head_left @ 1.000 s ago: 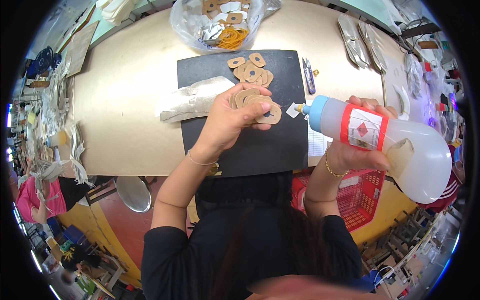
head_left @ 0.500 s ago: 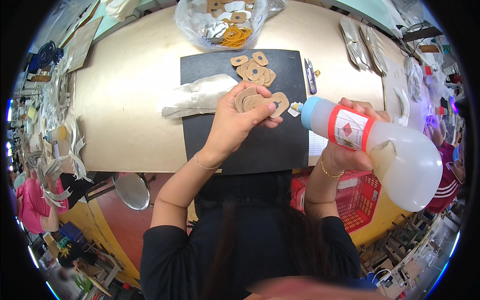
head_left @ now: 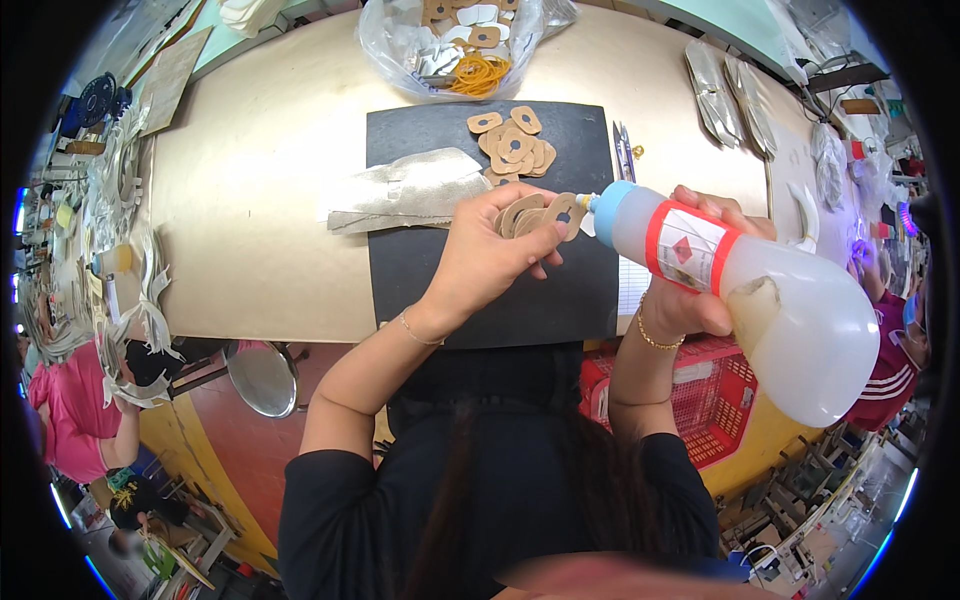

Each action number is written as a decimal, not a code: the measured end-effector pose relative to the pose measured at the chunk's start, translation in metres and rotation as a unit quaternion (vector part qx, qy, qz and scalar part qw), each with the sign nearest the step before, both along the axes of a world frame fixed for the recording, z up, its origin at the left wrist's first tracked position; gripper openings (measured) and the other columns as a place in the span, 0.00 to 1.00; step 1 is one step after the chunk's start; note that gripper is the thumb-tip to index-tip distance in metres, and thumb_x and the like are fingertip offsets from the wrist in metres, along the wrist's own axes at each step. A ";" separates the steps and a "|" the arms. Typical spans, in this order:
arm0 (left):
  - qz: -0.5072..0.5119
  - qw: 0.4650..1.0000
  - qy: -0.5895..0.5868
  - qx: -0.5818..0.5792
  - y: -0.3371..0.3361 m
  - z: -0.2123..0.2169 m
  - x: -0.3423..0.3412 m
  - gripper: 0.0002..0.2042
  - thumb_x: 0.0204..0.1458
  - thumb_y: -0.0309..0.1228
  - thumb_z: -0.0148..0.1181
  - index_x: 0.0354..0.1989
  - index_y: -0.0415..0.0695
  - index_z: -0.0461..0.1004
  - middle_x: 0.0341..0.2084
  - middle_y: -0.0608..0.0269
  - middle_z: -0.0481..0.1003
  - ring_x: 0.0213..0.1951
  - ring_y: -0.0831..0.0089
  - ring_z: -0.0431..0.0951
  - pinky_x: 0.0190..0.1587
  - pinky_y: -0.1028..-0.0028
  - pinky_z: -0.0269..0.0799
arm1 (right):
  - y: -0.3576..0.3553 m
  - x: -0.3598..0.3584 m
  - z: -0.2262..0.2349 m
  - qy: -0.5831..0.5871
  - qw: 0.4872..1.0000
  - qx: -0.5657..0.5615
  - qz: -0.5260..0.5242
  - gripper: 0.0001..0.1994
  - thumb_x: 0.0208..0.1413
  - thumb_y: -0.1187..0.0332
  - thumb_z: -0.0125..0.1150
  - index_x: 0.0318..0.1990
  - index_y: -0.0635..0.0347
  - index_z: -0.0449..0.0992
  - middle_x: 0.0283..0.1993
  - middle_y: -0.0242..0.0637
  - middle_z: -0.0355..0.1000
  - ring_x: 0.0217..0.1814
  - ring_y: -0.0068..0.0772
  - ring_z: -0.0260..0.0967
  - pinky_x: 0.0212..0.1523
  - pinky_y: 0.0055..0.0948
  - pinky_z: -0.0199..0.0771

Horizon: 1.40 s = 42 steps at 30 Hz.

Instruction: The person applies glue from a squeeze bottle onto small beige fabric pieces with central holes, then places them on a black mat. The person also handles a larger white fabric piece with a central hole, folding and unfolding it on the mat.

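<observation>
Your left hand (head_left: 485, 247) pinches tan patches (head_left: 526, 216); your right hand (head_left: 688, 306) grips the bottle (head_left: 735, 268). Dispensing seems underway: hold the nozzle (head_left: 588, 202) steady.

Worktable: broad and pale beige (head_left: 260, 210), its smooth top spreading across the upper middle, with a bright sheen toward the left.
Far edge: a pale green surface (head_left: 690, 18) runs along behind the worktable.
Floor: painted in bands, a dull red stretch (head_left: 232, 435) beside yellow (head_left: 755, 455).
Seat: a round, silvery stool (head_left: 263, 380) with dark legs, just below the worktable's near edge on the left.
Fan: dark blue and round (head_left: 97, 98), at the far left.
Lower right: crowded furniture (head_left: 815, 515), too small to make out clearly.
Light: bluish-white strips glow at the lower left (head_left: 98, 576) and lower right (head_left: 906, 495); a small purple light (head_left: 907, 218) shines at the right.
</observation>
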<state>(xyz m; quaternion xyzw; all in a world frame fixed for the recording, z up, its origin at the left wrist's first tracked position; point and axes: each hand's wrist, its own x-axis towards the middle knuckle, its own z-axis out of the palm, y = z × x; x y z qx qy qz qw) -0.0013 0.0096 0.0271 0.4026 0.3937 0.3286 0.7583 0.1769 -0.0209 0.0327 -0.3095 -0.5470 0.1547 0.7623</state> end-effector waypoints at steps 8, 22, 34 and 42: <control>-0.004 1.000 -0.023 -0.010 -0.001 -0.002 -0.001 0.12 0.49 0.28 0.61 0.40 0.35 0.71 0.23 0.63 0.73 0.21 0.78 0.73 0.21 0.81 0.68 | 0.001 -0.002 0.002 -0.022 0.996 -0.016 -0.082 0.45 0.34 0.32 0.62 0.43 0.72 0.66 0.39 0.45 0.69 0.42 0.46 0.73 0.43 0.40 0.78; 0.027 1.000 0.004 -0.013 0.005 -0.005 0.001 0.09 0.47 0.29 0.62 0.33 0.39 0.71 0.21 0.66 0.73 0.20 0.82 0.73 0.19 0.83 0.64 | -0.028 -0.004 0.007 -0.070 0.996 -0.053 -0.029 0.40 0.36 0.37 0.61 0.45 0.68 0.64 0.39 0.40 0.65 0.44 0.45 0.72 0.45 0.36 0.76; 0.025 0.999 0.036 0.013 0.006 -0.001 0.001 0.08 0.48 0.29 0.62 0.29 0.38 0.71 0.21 0.63 0.75 0.22 0.80 0.77 0.22 0.83 0.68 | -0.022 0.013 0.007 -0.232 0.972 -0.041 0.019 0.40 0.38 0.38 0.63 0.46 0.68 0.66 0.38 0.45 0.69 0.41 0.44 0.73 0.42 0.35 0.77; 0.020 0.997 0.069 0.020 0.027 -0.010 -0.010 0.11 0.46 0.30 0.64 0.33 0.37 0.72 0.23 0.61 0.75 0.21 0.76 0.77 0.21 0.81 0.70 | -0.022 0.013 -0.008 -0.018 1.000 -0.003 0.013 0.41 0.36 0.37 0.66 0.41 0.73 0.69 0.35 0.41 0.66 0.37 0.42 0.74 0.37 0.31 0.79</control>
